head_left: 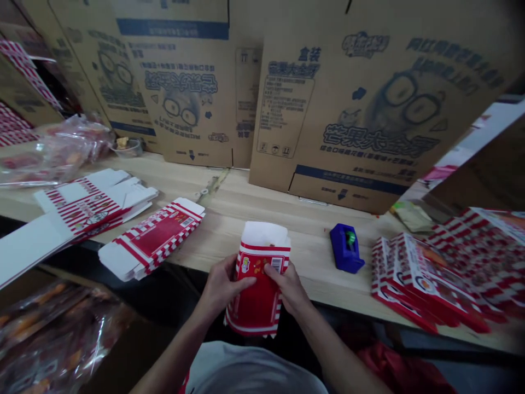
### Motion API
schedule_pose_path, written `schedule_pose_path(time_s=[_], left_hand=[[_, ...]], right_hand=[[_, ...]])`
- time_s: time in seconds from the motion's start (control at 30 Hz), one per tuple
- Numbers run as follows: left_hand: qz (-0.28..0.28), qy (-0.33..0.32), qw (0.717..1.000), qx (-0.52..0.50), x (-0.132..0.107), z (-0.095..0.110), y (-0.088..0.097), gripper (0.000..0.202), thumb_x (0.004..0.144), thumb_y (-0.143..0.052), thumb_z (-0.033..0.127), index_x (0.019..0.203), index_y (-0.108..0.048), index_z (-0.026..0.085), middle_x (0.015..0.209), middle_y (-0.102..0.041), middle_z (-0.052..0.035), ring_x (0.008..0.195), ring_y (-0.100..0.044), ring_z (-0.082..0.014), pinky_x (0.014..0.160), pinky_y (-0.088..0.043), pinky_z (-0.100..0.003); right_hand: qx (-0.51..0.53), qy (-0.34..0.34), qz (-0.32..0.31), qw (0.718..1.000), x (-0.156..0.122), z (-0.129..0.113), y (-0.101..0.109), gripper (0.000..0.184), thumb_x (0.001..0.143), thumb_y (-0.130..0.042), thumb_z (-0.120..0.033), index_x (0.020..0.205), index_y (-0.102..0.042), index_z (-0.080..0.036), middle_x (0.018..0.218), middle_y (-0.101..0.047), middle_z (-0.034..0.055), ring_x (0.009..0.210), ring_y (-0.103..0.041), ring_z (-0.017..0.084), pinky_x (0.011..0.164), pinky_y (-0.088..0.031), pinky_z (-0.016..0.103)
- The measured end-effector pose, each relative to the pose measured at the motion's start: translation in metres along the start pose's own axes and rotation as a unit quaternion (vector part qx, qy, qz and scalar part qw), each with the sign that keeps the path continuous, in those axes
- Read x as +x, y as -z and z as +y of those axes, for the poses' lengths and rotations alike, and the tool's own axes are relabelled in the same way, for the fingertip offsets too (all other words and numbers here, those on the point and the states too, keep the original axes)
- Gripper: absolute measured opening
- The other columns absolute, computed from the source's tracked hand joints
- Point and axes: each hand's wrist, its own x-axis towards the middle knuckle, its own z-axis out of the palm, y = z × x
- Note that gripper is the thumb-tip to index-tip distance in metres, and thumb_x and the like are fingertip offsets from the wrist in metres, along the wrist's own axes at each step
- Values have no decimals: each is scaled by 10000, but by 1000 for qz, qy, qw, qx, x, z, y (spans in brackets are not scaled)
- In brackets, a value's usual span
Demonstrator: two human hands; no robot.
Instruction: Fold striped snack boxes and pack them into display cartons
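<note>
Left hand (219,287) and right hand (292,290) pinch one red carton (256,303) at the bench (311,257) front edge; white end looks unclosed. Boxes (430,279) stacked right look done; flat cartons (158,238) at left remain.

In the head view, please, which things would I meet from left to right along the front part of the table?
White-and-red striped flat cartons → red carton pile → left hand → held red carton → right hand → blue tape dispenser → stacked striped boxes.

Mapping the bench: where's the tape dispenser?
Head view, right of centre: the tape dispenser sits on the table between the right hand and the stacked striped boxes.
</note>
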Motion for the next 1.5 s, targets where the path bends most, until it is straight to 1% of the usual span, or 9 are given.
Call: schedule_pose_path(time_s=[0.3, 0.5, 0.7, 0.83, 0.9, 1.07, 1.23, 1.37, 1.5], left_hand=[[47, 114, 977, -175, -3, -17, 10, 331, 635, -816, 329, 859, -701, 115, 745, -753, -70, 633, -702, -221, 647, -565, -342], [9, 141, 966, -219, 0, -10, 9, 338, 622, -828, 304, 872, -709, 111, 771, -757, -81, 639, -703, -221, 663, -563, -344], [-39, 127, 974, -185, -10, -24, 9, 350, 723, -752, 395, 925, -718, 112, 810, -756, -78, 676, -698, -211, 692, -540, -317], [-47, 128, 976, -173, -20, -39, 14, 344, 735, -741, 403, 897, -725, 100, 806, -753, -88, 673, -693, -216, 670, -526, -304], [-74, 128, 977, -154, -22, -42, 17, 357, 764, -718, 393, 968, -718, 100, 874, -752, -107, 728, -699, -236, 692, -529, -316], [-85, 48, 982, -162, -18, -38, 20, 611, 793, -699, 308, 1361, -488, 235, 1311, -599, -104, 1140, -590, -284, 942, -486, -377], [-69, 18, 978, -197, -11, -35, 14, 808, 726, -758, 227, 1431, -370, 310, 1474, -434, -74, 1253, -498, -295, 976, -470, -363], [-32, 39, 983, -179, -1, -38, 12, 570, 742, -746, 274, 1279, -557, 243, 1263, -628, -83, 1036, -632, -236, 874, -508, -325], [70, 69, 982, -159, 16, -41, 14, 272, 721, -744, 372, 819, -707, 121, 819, -720, -65, 742, -643, -163, 705, -510, -261]], right_hand=[[-19, -99, -198, 975, -13, -15, 30, 451, 715, -772, -345, 1122, -656, -192, 1120, -692, 83, 1008, -655, 235, 942, -474, 390], [-103, -53, -75, 990, 1, 10, 49, 324, 607, -826, -386, 807, -704, -162, 732, -708, 19, 636, -641, 171, 672, -518, 306], [-280, 44, 37, 958, -2, 33, 66, 443, 791, -623, -515, 544, -577, -150, 530, -572, -14, 485, -497, 113, 472, -386, 224], [-253, 55, 18, 966, -2, 33, 72, 258, 771, -686, -414, 839, -649, -168, 794, -674, 18, 676, -616, 154, 608, -492, 251], [-210, 78, 74, 972, 2, 29, 73, 407, 683, -774, -349, 1025, -596, -215, 931, -677, 22, 707, -632, 148, 636, -523, 264], [-181, 77, 80, 977, 12, 24, 79, 385, 680, -770, -353, 1008, -634, -203, 886, -688, 40, 752, -657, 166, 677, -545, 285], [-222, 68, 66, 970, 12, 25, 91, 506, 708, -755, -355, 1184, -652, -219, 900, -673, 20, 712, -626, 132, 687, -531, 272], [-269, 67, 11, 961, 14, 22, 98, 449, 739, -731, -378, 1155, -685, -215, 919, -692, 46, 766, -625, 164, 714, -530, 299], [-292, 105, 8, 951, 16, 20, 95, 251, 757, -710, -386, 933, -762, -213, 1027, -682, 73, 979, -610, 218, 866, -498, 341]])
